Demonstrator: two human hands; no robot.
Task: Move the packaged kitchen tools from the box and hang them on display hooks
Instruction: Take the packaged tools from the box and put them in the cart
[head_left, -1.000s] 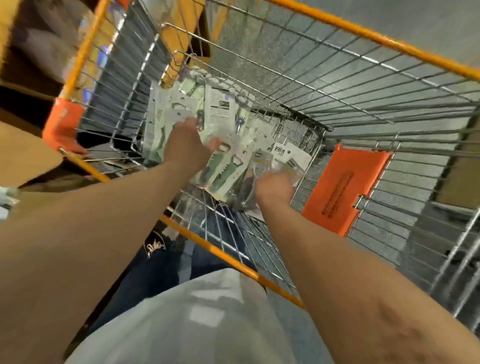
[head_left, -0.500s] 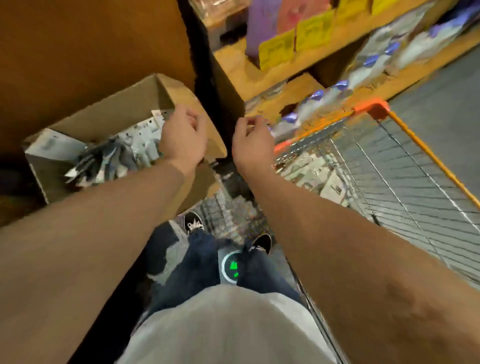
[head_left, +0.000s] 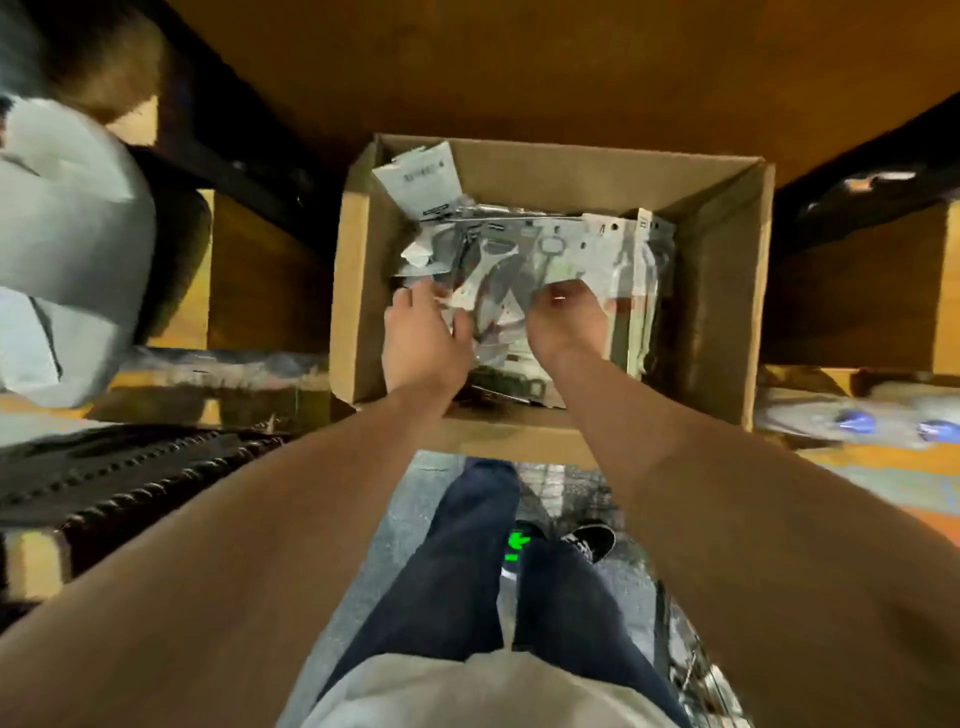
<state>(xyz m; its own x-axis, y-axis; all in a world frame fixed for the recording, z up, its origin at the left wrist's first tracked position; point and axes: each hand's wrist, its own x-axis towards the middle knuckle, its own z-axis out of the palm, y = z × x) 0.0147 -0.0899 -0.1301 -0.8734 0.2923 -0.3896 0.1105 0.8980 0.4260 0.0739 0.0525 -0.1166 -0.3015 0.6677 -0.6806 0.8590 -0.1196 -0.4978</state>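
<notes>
An open cardboard box (head_left: 722, 291) stands straight ahead on a low wooden shelf. Inside lies a loose pile of packaged kitchen tools (head_left: 571, 254) on white backing cards under clear plastic. Both hands are down in the box on top of the pile. My left hand (head_left: 423, 338) lies at the pile's left side with its fingers curling round the edge of a packet. My right hand (head_left: 569, 325) is at the middle, fingers curled onto the packets. A white paper slip (head_left: 421, 179) stands at the box's back left corner. The image is blurred.
Dark wooden shelving (head_left: 519, 67) rises behind and beside the box. A grey bundle (head_left: 62, 234) sits at the far left. Blue-tipped packaged goods (head_left: 852, 421) lie on the shelf at the right. My legs and black shoes (head_left: 592, 540) stand on the grey floor below.
The view swung from the wire cart to the cardboard box. Both hands left the cart's packets, crossed over, and now reach down into the box onto the pile.
</notes>
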